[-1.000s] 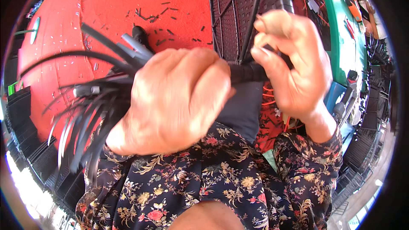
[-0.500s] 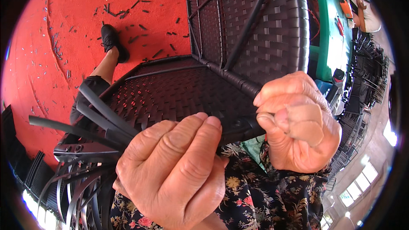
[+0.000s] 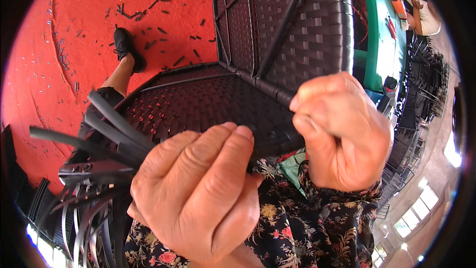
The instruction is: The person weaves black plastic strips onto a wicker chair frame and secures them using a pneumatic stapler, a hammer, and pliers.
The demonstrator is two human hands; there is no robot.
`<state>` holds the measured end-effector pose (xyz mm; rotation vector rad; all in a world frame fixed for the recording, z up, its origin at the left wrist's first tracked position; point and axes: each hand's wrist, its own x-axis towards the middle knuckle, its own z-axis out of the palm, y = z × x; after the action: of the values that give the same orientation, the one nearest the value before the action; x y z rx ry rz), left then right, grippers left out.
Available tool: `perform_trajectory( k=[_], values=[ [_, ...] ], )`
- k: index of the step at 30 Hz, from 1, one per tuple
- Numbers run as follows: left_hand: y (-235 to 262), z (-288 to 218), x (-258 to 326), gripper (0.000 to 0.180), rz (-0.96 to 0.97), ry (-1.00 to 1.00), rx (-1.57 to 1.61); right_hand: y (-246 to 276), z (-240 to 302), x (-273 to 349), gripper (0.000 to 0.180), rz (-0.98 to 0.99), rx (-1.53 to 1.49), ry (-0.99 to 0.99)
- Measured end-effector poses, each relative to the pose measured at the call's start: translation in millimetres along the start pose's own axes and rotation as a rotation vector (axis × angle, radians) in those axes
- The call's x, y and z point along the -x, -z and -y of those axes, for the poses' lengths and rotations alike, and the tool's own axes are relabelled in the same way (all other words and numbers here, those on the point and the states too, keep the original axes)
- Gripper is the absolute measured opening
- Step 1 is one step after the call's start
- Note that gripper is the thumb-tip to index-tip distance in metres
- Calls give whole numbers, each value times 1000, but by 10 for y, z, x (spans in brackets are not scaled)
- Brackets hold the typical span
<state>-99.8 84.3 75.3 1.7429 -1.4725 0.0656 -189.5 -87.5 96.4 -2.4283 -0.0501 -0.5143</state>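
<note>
Woven black furniture spreads beyond both hands, its near edge running between them. The left hand wraps over that edge, dark strips fanning out leftward; the right hand curls at its other end, fingertips bunched, anything inside hidden.

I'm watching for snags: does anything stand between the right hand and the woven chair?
Nothing visible does. The right hand is close beside the woven chair, though contact is unclear. The loose strips fan out left of the left hand.
</note>
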Motion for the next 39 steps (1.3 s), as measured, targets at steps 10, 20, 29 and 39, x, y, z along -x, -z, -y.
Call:
perform_trajectory(
  k=[10, 20, 29, 39],
  values=[
    [-62, 288, -164, 28, 1, -190, -125, -106, -239, -44, 18, -254, 158, 98],
    [-90, 450, -263, 28, 21, -176, -92, -161, -464, 137, 29, -408, 85, 257],
    [8, 337, -190, 32, 24, -211, -56, -241, -208, 199, 56, -251, 327, 126],
    [12, 123, -83, 35, -36, -153, -33, -130, -57, 405, 86, -139, 191, 75]
  ],
)
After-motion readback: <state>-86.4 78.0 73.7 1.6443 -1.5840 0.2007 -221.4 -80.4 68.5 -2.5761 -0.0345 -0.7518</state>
